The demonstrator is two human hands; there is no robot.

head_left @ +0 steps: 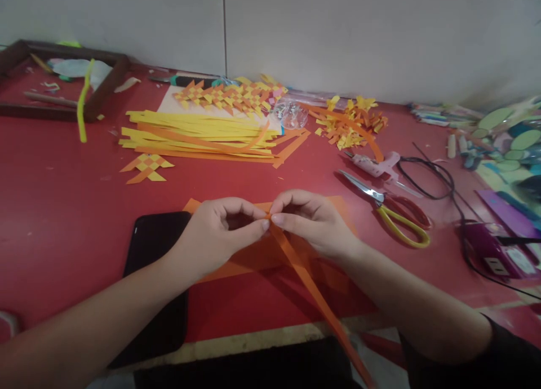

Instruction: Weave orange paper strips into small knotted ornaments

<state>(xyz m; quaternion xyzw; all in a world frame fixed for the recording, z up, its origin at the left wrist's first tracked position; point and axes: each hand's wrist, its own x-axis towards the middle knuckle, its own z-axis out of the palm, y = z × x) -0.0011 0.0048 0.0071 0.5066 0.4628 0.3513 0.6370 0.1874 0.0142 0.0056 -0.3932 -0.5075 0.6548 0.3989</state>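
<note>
Both hands, left (222, 225) and right (315, 222), pinch the folded end of an orange paper strip (313, 290) between thumb and forefinger, each grip nearly closed. The strip slants down past the edge of the red tabletop (236, 315). Open scissors (382, 200) lie right of the hands.

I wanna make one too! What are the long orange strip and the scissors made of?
The orange strip looks like matte paper: thin, flat, without gloss. The scissors have shiny blades, probably steel, and smooth yellow and red handles, perhaps plastic.
</note>
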